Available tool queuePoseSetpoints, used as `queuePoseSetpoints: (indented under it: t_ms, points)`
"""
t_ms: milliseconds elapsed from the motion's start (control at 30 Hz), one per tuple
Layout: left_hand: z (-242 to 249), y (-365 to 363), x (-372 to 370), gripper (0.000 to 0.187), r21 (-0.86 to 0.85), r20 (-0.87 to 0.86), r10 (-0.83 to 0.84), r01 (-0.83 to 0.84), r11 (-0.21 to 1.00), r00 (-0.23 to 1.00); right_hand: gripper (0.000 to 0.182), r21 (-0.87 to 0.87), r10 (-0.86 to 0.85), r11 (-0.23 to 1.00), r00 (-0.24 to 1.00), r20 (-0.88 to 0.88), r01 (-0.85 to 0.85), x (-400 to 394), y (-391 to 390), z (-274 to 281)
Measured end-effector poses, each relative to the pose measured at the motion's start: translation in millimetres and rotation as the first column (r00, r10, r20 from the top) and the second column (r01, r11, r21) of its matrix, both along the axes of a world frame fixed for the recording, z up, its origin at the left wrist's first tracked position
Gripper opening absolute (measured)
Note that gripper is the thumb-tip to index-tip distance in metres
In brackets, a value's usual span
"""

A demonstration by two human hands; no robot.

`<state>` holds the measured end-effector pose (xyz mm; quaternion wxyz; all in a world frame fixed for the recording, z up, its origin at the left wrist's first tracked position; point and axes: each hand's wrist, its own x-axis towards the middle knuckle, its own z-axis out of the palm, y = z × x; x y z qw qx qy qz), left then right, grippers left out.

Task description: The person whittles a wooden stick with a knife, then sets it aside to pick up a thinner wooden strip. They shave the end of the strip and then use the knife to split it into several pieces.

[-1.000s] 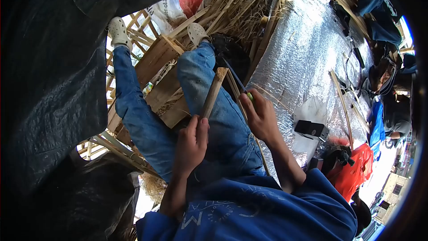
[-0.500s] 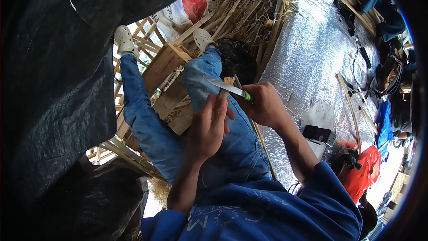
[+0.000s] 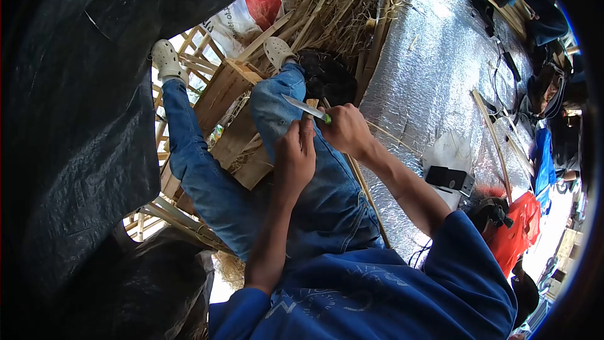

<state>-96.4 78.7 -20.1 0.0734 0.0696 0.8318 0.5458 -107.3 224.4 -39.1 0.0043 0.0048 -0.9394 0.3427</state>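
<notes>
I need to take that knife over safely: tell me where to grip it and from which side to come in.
Grip the knife by its green handle, now wrapped in the right hand. Come from the handle end, on the person's right. The bare blade points away to the left, over the knee and the wood strip held by the left hand, so that side is probably unsafe.

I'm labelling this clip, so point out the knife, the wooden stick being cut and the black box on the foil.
knife [image 3: 302,106], head view, on the bare blade.
wooden stick [image 3: 312,103], head view, on its top end above the hands.
black box [image 3: 448,179], head view, on its top face.
</notes>
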Motion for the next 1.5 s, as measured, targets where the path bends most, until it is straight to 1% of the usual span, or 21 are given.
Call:
queuePoseSetpoints:
  t_ms: [67,133,233,267,333,400,433,500,633,700,833,900,967,1000,1033,1100,1200,1233,1300,1367,1500]
  points:
    - [-3.9,-2.0,-1.4,0.043,-0.014,0.006,-0.012,0.012,1.000,1.000,0.030,0.009,-0.028,1.000,1.000,-0.012,0.028,-4.2,-0.5,-4.8]
    - [-12.3,-3.9,-4.4,0.043,-0.023,0.011,-0.026,0.027,0.999,1.000,0.031,0.117,-0.045,0.991,0.992,-0.116,0.058,-14.2,3.5,-19.7]
    - [-29.8,-9.4,-12.9,0.044,-0.059,0.014,-0.026,0.026,0.998,1.000,0.026,0.134,-0.025,0.990,0.979,-0.202,0.053,-28.5,2.4,-46.0]
    - [-32.9,-11.4,-15.8,0.044,-0.023,0.060,-0.035,0.036,0.999,0.998,0.023,0.121,-0.058,0.990,0.988,-0.146,0.076,-29.7,-2.0,-52.0]
    - [-35.6,-13.4,-15.6,0.044,0.021,0.108,-0.033,0.031,0.999,0.994,0.024,0.101,-0.063,0.992,0.983,-0.174,0.081,-28.7,-7.6,-58.0]
    - [-38.2,-14.2,-17.1,0.043,0.218,0.211,-0.080,0.033,0.975,0.974,0.025,0.080,-0.078,0.992,0.975,-0.208,0.097,-25.8,-9.8,-57.3]
    - [-39.7,-12.6,-15.7,0.043,0.220,0.212,-0.083,0.035,0.975,0.974,0.025,0.015,-0.102,0.994,0.977,-0.186,0.107,-20.2,-11.2,-54.2]
    - [-39.5,-7.0,-12.4,0.040,0.433,0.331,-0.116,-0.042,0.901,0.936,0.025,-0.046,-0.128,0.991,0.978,-0.162,0.122,-9.6,-12.1,-50.1]
    - [-37.8,-3.1,-8.7,0.041,0.368,0.278,-0.113,0.003,0.930,0.954,0.022,0.003,-0.103,0.995,0.989,-0.106,0.104,-10.0,1.5,-46.9]
    - [-45.3,-8.9,-14.5,0.044,0.248,0.215,-0.077,0.022,0.968,0.973,0.018,0.135,-0.081,0.987,0.994,-0.069,0.090,-23.4,0.1,-52.9]
    - [-51.7,-16.8,-24.4,0.044,0.194,0.180,-0.034,-0.002,0.981,0.983,0.017,0.099,-0.136,0.984,0.986,-0.096,0.145,-36.0,-10.9,-59.4]
    - [-54.2,-17.4,-24.0,0.044,0.217,0.223,-0.046,-0.004,0.976,0.974,0.019,0.124,-0.125,0.982,0.983,-0.132,0.141,-34.2,-9.7,-57.1]
    - [-54.7,-13.6,-21.0,0.042,0.357,0.223,-0.111,0.025,0.934,0.969,0.024,0.105,-0.079,0.990,0.979,-0.188,0.100,-27.1,-3.1,-51.6]
    - [-51.9,-12.8,-19.7,0.042,0.365,0.217,-0.111,0.025,0.931,0.970,0.029,0.034,-0.084,0.995,0.983,-0.163,0.091,-20.3,-1.5,-42.9]
    - [-47.0,-11.5,-18.1,0.040,0.418,0.254,-0.141,0.023,0.908,0.957,0.029,0.044,-0.080,0.995,0.983,-0.167,0.089,-13.0,0.0,-38.0]
    - [-37.6,-9.0,-15.4,0.039,0.478,0.285,-0.172,0.016,0.878,0.943,0.029,-0.062,-0.061,0.996,0.998,-0.016,0.060,3.3,1.3,-30.5]
    - [-23.0,-10.5,-13.1,0.036,0.485,0.360,-0.158,-0.039,0.874,0.920,0.030,-0.060,-0.063,0.996,0.991,0.118,0.070,25.0,-3.0,-7.7]
    - [-19.2,-11.2,-11.8,0.035,0.462,0.330,-0.135,-0.035,0.886,0.934,0.031,-0.064,-0.083,0.993,0.979,0.188,0.097,28.3,-4.6,-3.6]
    - [-13.1,-12.6,-8.9,0.034,0.432,0.305,-0.109,-0.035,0.901,0.946,0.031,-0.052,-0.106,0.992,0.971,0.213,0.119,29.6,-6.6,1.9]
    - [-6.6,-12.1,-8.2,0.034,0.319,0.152,-0.072,0.020,0.947,0.986,0.030,0.007,-0.136,0.990,0.969,0.208,0.138,27.2,-4.9,4.2]
    - [25.7,-11.3,-6.1,0.036,0.278,0.033,-0.061,0.050,0.959,0.998,0.031,0.020,-0.038,0.999,0.973,0.228,0.034,18.5,-4.4,44.1]
